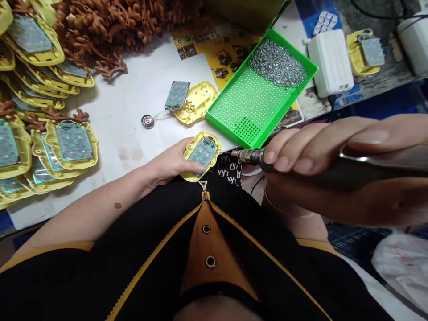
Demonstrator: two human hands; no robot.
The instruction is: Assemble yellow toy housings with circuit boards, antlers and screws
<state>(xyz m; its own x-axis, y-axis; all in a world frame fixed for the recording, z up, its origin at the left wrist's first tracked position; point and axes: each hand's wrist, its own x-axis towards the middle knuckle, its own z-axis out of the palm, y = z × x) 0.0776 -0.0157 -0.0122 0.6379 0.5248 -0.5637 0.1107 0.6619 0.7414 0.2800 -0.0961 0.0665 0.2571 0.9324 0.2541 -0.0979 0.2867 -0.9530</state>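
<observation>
Left hand (169,166) at the near edge of the white table (127,111), fingers curled and pinching a yellow shell (201,154) with a grey keypad board in it, thumb pressed on the board's near side. Right hand (337,165) close to the camera on the right, fingers pressed together around a dark screwdriver (254,157), metal tip pointing left, just beside the held shell but not touching it.

Farther off, a second yellow shell (195,101) lying open on the table with its board (177,95) tipped up beside it and a small round speaker (147,121) on thin wires to its left. Green tray (247,111) to the right of these, a heap of screws (277,62) at its far end. Stacks of finished yellow shells (43,142) along the left side, brown plastic antlers (110,22) piled at far left. White box (331,62) beyond the tray, far right.
</observation>
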